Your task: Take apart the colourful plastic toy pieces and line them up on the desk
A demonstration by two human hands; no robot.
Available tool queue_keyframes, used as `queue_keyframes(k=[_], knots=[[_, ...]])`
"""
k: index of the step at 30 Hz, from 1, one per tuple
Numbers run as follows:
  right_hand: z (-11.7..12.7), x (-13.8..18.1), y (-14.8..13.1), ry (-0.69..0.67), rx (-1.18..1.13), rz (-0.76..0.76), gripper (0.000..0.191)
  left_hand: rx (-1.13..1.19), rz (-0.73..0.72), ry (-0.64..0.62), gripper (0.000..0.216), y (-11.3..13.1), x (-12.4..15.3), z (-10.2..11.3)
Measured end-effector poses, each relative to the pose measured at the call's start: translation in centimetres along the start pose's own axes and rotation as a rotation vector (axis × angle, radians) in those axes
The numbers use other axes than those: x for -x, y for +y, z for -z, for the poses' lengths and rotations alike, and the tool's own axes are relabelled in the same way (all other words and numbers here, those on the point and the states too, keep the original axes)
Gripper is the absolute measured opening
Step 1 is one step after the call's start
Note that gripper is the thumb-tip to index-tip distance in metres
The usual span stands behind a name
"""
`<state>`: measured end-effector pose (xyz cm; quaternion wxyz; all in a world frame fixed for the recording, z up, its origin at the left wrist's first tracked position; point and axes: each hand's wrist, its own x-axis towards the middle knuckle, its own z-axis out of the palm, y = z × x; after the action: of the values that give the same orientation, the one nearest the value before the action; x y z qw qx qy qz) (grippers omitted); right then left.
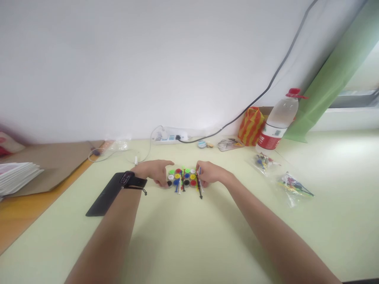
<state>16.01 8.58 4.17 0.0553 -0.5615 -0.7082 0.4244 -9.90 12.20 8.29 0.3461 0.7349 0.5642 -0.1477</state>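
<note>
Coloured plastic discs [186, 183] sit toward the far edge of the desk [183, 240]; the spread left hand [156, 171] should steady them while the right hand [208, 172] pinches arrow-tipped sticks [200, 192].

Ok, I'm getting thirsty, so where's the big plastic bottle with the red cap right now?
In the head view, the red-capped plastic bottle stands on the right, toward the back of the table, just right of the red-and-yellow bag.

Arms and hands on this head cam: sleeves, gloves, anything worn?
No sleeves in view, no gloves. Left hand: dark watch with a dark strap at the wrist, plus a thin dark cord. Right hand: nothing visible on wrist or forearm. Rings: too small to tell.
</note>
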Motion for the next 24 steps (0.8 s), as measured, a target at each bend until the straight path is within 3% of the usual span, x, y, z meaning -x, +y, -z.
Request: queue_keyframes(k=[11,14,17,19,22,24], knots=[[-0.3,-0.1,-0.1,-0.028,-0.019,0.033,0.029,-0.091,-0.011,0.035,0.118,-0.4,-0.5,0.1],[0.9,0.3,0.1,-0.015,0.007,0.04,0.021,-0.156,-0.007,0.139,0.113,-0.4,-0.7,0.1],[3.7,1.3,1.5,0.042,0.033,0.045,0.016,-0.169,-0.029,0.231,0.103,-0.1,-0.7,0.0],[6.1,2.3,3.2,0.151,0.06,-0.013,0.012,-0.17,-0.046,0.238,0.1,0.2,-0.8,-0.1],[9.7,4.2,6.8,0.5,0.211,-0.237,0.012,-0.193,-0.076,0.239,0.094,0.3,-1.2,-0.4],[11.6,5.5,9.5,0.614,0.253,-0.327,0.012,-0.202,-0.101,0.242,0.088,0.2,-1.6,-0.5]])
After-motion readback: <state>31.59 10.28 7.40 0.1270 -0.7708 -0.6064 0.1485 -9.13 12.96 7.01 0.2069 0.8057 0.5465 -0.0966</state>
